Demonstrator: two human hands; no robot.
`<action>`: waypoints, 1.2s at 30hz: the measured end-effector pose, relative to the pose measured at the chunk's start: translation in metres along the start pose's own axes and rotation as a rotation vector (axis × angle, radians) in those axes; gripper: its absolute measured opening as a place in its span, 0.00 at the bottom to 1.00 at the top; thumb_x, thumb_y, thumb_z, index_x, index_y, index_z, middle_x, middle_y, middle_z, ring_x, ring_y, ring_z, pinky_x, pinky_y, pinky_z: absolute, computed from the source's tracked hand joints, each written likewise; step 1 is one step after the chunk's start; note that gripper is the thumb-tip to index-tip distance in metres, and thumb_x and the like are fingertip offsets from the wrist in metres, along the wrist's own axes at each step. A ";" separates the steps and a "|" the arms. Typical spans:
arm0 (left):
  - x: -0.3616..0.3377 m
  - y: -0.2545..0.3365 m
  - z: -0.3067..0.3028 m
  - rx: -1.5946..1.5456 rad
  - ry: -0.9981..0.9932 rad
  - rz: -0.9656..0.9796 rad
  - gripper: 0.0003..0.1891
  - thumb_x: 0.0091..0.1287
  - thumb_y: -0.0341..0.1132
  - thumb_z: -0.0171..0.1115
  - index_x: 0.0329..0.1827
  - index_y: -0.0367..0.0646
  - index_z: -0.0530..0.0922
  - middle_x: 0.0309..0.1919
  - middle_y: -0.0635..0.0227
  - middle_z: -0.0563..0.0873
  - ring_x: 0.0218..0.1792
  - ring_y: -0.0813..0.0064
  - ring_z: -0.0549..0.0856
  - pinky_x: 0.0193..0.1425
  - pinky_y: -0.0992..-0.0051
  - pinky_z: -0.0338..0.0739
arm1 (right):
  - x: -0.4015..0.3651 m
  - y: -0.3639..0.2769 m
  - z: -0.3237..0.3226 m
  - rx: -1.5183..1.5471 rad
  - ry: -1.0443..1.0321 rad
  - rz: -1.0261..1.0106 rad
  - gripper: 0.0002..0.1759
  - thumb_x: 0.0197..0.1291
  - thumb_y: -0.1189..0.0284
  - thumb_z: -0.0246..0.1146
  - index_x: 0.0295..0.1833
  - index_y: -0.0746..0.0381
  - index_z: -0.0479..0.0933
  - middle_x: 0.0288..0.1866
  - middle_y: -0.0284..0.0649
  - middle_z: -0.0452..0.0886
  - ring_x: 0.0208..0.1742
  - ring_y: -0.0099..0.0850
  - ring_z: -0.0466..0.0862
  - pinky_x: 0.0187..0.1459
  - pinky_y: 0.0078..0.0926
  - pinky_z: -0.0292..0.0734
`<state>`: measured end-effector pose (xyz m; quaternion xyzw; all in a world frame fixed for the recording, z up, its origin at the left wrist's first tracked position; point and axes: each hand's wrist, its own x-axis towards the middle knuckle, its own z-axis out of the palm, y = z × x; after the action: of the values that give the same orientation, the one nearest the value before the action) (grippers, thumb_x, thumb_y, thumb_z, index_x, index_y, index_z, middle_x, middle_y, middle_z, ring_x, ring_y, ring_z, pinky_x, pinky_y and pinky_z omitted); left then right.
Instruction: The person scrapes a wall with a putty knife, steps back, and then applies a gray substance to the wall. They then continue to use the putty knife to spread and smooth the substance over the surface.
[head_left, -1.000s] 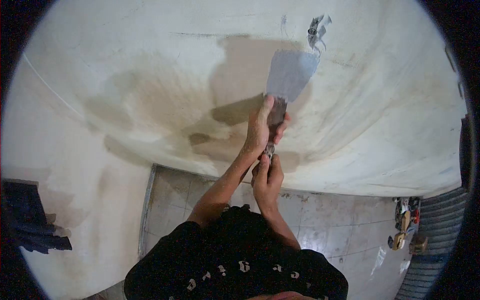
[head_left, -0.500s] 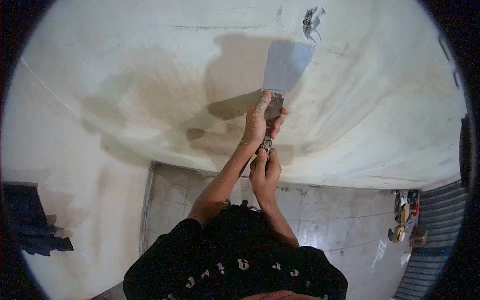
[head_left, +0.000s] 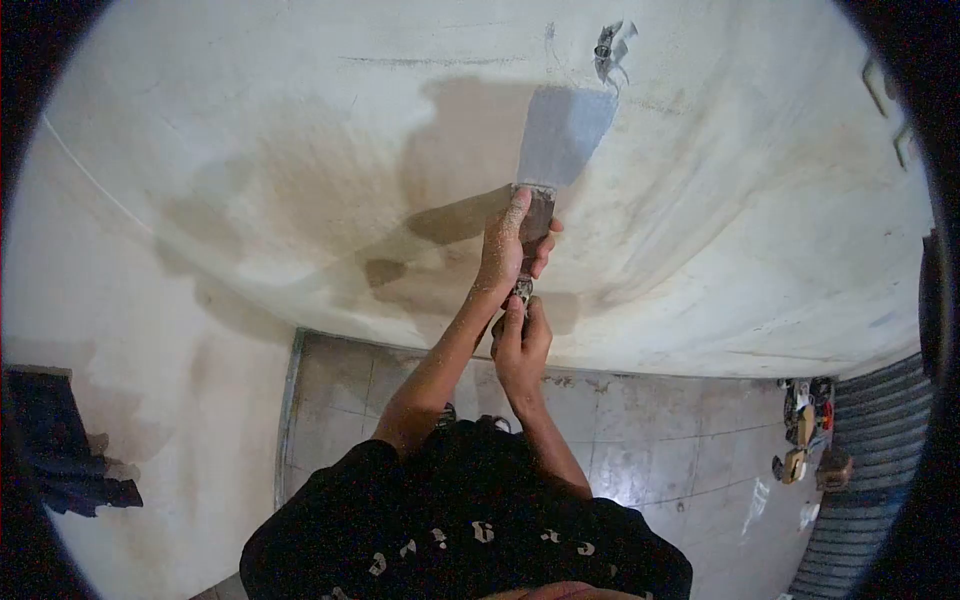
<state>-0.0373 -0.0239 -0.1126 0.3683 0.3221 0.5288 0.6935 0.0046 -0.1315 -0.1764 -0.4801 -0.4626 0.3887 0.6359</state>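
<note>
My left hand (head_left: pixel 503 245) is wrapped round a dark brown rectangular block-like piece (head_left: pixel 537 215), thumb along its left side and fingertips round its right. Pale dust specks cover this hand and forearm. At the lower end of the piece is a small patterned metallic part (head_left: pixel 523 289). Just below, my right hand (head_left: pixel 522 350) is closed with thumb and fingers at that part; what lies inside its grip is mostly hidden. The top of the piece is at the lower edge of a grey-blue patch (head_left: pixel 562 135) on the off-white wall (head_left: pixel 700 180).
Above the patch, a small dark fitting with loose strands (head_left: pixel 605 52) is on the wall. Dark cloth (head_left: pixel 70 440) hangs at left. Tiled floor (head_left: pixel 650 450) lies below. Several tools and odds and ends (head_left: pixel 800 440) lie at right beside a corrugated shutter (head_left: pixel 875 450).
The view has shifted slightly, so hands, piece and patch appear a little further left. Both hands keep the same grip, and their place against the wall looks nearly unchanged.
</note>
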 end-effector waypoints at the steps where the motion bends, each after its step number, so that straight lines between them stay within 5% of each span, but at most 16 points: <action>1: -0.001 0.000 0.002 -0.009 0.015 -0.002 0.34 0.70 0.64 0.47 0.29 0.37 0.78 0.10 0.70 0.72 0.06 0.79 0.68 0.09 0.79 0.61 | 0.002 -0.003 0.000 0.038 -0.010 0.018 0.14 0.76 0.66 0.50 0.37 0.63 0.68 0.17 0.27 0.65 0.16 0.14 0.63 0.17 0.17 0.56; 36: 0.002 0.004 -0.003 0.098 0.047 0.015 0.36 0.69 0.68 0.44 0.31 0.39 0.78 0.11 0.72 0.72 0.07 0.79 0.67 0.10 0.77 0.60 | 0.003 -0.003 0.002 0.019 -0.019 0.075 0.14 0.74 0.65 0.51 0.38 0.64 0.69 0.18 0.29 0.68 0.19 0.17 0.67 0.20 0.20 0.61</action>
<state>-0.0410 -0.0208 -0.1105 0.3916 0.3610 0.5260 0.6631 0.0032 -0.1287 -0.1727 -0.4871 -0.4467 0.4212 0.6211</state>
